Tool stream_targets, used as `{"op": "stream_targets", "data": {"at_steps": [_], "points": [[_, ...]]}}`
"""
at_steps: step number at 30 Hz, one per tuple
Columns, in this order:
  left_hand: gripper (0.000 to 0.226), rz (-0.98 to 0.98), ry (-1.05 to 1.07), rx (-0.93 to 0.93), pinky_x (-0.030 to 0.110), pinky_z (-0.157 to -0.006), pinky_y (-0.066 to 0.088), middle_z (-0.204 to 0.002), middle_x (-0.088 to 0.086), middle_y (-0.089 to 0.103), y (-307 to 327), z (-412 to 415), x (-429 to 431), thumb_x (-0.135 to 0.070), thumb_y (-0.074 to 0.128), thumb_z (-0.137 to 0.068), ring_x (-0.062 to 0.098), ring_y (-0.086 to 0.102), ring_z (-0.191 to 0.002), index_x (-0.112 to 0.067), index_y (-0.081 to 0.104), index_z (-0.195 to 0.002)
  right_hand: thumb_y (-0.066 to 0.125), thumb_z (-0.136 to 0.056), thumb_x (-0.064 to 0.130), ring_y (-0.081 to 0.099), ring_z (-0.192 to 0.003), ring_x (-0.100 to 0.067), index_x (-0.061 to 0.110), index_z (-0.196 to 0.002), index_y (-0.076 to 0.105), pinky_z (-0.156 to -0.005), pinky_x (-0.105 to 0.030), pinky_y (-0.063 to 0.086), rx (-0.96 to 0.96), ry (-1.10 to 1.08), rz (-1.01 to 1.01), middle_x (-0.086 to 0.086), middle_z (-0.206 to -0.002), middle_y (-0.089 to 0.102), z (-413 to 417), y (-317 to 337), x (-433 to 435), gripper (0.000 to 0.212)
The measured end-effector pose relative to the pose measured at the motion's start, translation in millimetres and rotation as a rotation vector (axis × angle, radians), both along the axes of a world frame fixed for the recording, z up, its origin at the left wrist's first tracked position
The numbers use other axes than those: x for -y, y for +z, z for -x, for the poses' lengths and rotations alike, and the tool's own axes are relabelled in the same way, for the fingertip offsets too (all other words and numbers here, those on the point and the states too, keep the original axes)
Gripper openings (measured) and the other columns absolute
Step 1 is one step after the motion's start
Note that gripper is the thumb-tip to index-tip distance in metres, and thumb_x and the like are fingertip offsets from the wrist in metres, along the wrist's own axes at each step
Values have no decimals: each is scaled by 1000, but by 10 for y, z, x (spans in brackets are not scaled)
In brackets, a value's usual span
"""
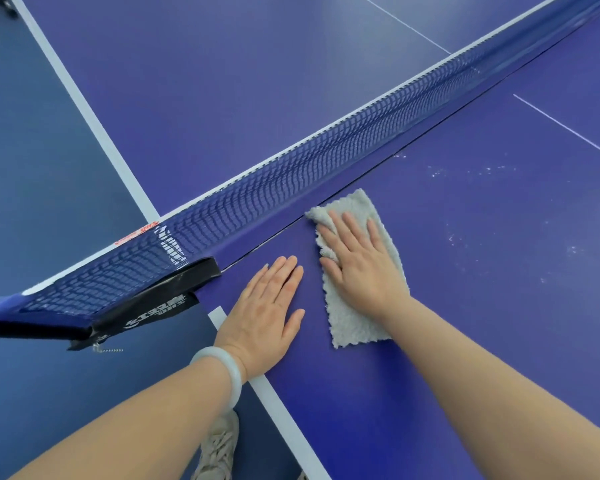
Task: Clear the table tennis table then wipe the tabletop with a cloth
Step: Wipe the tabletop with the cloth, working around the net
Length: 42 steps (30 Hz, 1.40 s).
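Fingers (347, 233) of the right hand (357, 261) press flat on the cloth (354, 320); left hand (267, 313) flat on the tabletop (465, 306).

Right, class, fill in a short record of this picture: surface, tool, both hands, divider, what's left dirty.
surface: blue table tennis tabletop
tool: grey fluffy cloth, spread flat on the tabletop
hands: right hand flat on the cloth, fingers straight; left hand flat on bare tabletop by the white edge line
divider: dark blue net, just beyond the cloth
dirt: white specks right of the cloth
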<state>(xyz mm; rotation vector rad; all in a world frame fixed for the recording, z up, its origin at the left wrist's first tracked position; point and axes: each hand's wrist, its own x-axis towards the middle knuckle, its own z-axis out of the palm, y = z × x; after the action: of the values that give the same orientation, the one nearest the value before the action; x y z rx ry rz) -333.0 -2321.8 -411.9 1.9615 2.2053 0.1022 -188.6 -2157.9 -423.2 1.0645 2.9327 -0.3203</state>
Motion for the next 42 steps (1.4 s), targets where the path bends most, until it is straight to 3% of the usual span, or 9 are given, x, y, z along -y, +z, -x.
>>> {"op": "stream_targets", "data": {"at_steps": [2, 7, 13, 15, 20, 26, 31, 37, 42], "points": [[65, 10, 1, -4, 30, -122, -2, -164, 0, 13, 4, -7, -9, -45, 19, -99, 13, 6, -151, -14, 20, -156, 15, -102, 50, -4, -154, -12, 30, -159, 14, -124, -42, -7, 24, -61, 0, 9, -167, 4, -269, 3, -122, 61], [66, 21, 0, -25, 28, -121, -4, -164, -2, 12, 9, -26, -24, -46, 18, -98, 11, 3, -151, -15, 19, -156, 15, -104, 45, -7, -154, -20, 19, -160, 7, -123, -50, -7, 45, -755, 32, -3, -168, 0, -668, 12, -200, 63], [65, 15, 6, -23, 31, -122, 1, -163, 0, 15, 3, -40, -22, -45, 20, -98, 13, 7, -151, -13, 22, -155, 17, -105, 48, 1, -154, -17, 22, -159, 22, -124, -48, 5, 17, -105, -29, 2, -167, 10, -519, -7, 631, 59], [65, 19, 6, -24, 31, -122, 2, -163, 0, 14, -13, -34, -18, -45, 19, -99, 13, 6, -151, -13, 21, -156, 16, -105, 49, -4, -154, -12, 26, -159, 17, -125, -44, -1, 35, -151, -35, 6, -167, 5, -838, -7, 333, 59], [66, 46, -8, -57, 34, -122, 5, -163, 3, 15, 17, -65, 4, -44, 17, -99, 16, 8, -151, -12, 20, -156, 14, -103, 45, -11, -153, -15, 23, -160, 6, -124, -45, -7, 76, -773, 56, 2, -168, -4, -1173, 83, -279, 62], [52, -98, -24, 9, 41, -115, 32, -142, 12, 49, 117, -47, -381, -36, 37, -99, 31, 47, -134, -2, 54, -135, 18, -104, 49, -7, -154, -14, 25, -160, 12, -124, -47, 2, 29, -314, -27, 5, -168, 1, -649, -22, 308, 60], [62, -58, -115, -68, 38, -124, 1, -163, 11, 10, 142, -91, -1408, -39, 29, -104, 24, 2, -152, -6, 17, -155, 19, -104, 50, -6, -153, -8, 32, -159, 14, -124, -39, -6, 36, -163, -22, 13, -166, 1, -734, 14, -268, 58], [66, 4, -134, -118, 40, -124, -2, -164, 8, 3, -35, -69, -1915, -47, 19, -102, 22, -5, -152, -11, 8, -156, 10, -103, 48, -10, -153, -13, 28, -160, 7, -124, -42, -8, 53, -757, 4, 6, -168, -1, -960, 11, -777, 60], [66, -29, -124, -76, 42, -124, 9, -163, 7, 14, -90, -59, -1911, -48, 18, -100, 22, 6, -152, -11, 21, -155, 21, -104, 46, -1, -154, -11, 29, -159, 19, -124, -43, 2, 16, -314, -56, 10, -167, 6, -652, -37, -521, 57]]}}
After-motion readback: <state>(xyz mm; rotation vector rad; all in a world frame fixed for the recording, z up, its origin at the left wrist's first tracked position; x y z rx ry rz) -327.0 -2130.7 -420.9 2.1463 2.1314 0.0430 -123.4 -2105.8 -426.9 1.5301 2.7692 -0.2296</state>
